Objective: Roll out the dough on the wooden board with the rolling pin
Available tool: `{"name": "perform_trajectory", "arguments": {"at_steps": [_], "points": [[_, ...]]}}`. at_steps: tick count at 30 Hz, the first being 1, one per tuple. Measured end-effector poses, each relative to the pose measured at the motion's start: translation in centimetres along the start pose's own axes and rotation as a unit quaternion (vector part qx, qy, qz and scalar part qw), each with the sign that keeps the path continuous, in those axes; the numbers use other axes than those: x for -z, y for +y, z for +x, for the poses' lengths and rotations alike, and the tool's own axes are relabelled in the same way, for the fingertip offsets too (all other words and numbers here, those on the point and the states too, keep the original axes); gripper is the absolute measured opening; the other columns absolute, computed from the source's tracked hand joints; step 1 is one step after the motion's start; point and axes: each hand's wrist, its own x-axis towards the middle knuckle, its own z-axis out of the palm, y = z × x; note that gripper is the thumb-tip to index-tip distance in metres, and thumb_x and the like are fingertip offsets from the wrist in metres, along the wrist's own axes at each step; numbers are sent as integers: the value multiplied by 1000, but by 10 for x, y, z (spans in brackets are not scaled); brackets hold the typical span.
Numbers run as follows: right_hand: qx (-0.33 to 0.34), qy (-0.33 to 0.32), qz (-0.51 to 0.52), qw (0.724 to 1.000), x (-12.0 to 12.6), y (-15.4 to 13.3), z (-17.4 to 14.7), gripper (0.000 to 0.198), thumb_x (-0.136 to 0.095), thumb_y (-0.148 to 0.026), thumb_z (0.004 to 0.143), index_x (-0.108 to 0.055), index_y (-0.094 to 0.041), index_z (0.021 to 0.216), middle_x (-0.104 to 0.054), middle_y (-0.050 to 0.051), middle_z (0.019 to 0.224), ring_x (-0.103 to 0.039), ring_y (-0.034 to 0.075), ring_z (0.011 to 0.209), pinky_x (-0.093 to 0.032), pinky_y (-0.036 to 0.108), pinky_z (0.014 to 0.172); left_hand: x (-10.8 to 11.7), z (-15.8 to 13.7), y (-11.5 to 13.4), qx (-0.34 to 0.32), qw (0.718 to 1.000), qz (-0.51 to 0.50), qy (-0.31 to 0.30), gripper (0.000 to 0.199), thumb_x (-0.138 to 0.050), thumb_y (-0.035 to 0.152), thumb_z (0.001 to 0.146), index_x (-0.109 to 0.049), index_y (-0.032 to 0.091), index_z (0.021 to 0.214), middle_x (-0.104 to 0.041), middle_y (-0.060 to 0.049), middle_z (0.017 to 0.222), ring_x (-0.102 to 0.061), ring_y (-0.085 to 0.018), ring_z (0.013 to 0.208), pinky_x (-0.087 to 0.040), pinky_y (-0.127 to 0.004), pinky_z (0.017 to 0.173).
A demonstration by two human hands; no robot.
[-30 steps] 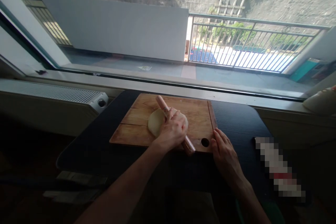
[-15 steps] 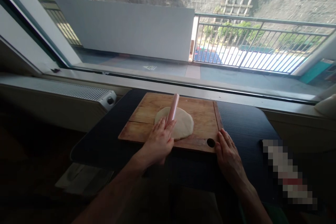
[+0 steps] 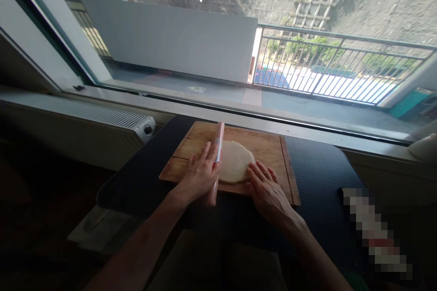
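Observation:
A flat, pale round of dough (image 3: pixel 235 163) lies on the wooden cutting board (image 3: pixel 269 145). Across its left side stands a pinkish rolling pin (image 3: pixel 219 138), pointing away from me, its near end past the board's front edge. My left hand (image 3: pixel 201 170) is over the middle of the pin, fingers forward and thumb side against it, covering part of it. My right hand (image 3: pixel 268 186) rests open at the dough's right edge, fingertips touching it. That hand hides the board's front right corner area.
The board sits on a dark table (image 3: pixel 321 168) with rounded corners. A blurred-out object (image 3: pixel 372 232) lies at the table's right side. Beyond the table is a window sill (image 3: pixel 273 125), with a white radiator (image 3: pixel 102 113) to the left and a railing (image 3: pixel 327 68) outside.
My right hand has moved left from the board's right corner onto the dough's edge. The rolling pin has shifted left over the dough with my left hand and turned more upright.

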Motion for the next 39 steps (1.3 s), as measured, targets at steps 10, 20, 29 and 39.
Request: {"name": "perform_trajectory", "arguments": {"at_steps": [10, 20, 29, 39], "points": [[16, 4, -28, 999, -8, 12, -24, 45, -33, -27, 93, -38, -19, 138, -37, 5, 144, -23, 21, 137, -22, 46, 110, -17, -2, 37, -118, 992, -34, 7, 54, -37, 13, 83, -37, 10, 137, -24, -13, 149, -19, -24, 138, -21, -41, 113], [-4, 4, -26, 1000, -8, 24, 0, 46, -31, -32, 94, -40, -16, 136, -36, 8, 144, -23, 22, 137, -21, 47, 110, -10, -9, 10, -100, 994, -51, -10, 56, -36, 11, 84, -36, 22, 138, -15, -11, 152, -22, -26, 137, -27, -43, 109], [-1, 2, -32, 999, -8, 25, -7, 46, -31, -32, 95, -38, -16, 137, -35, 7, 145, -24, 21, 136, -20, 46, 110, 4, 15, -26, -31, 999, -29, 4, 55, -32, 28, 90, -26, 11, 142, -25, -15, 149, -22, -24, 137, -25, -40, 110], [15, 30, -36, 999, -21, 18, 5, 47, -32, -33, 94, -39, -14, 136, -35, 11, 144, -26, 21, 136, -23, 45, 109, -11, 15, 26, -117, 993, -18, 3, 50, -36, 13, 83, -43, 7, 132, -33, -11, 146, -13, -22, 140, -19, -38, 114]]}}
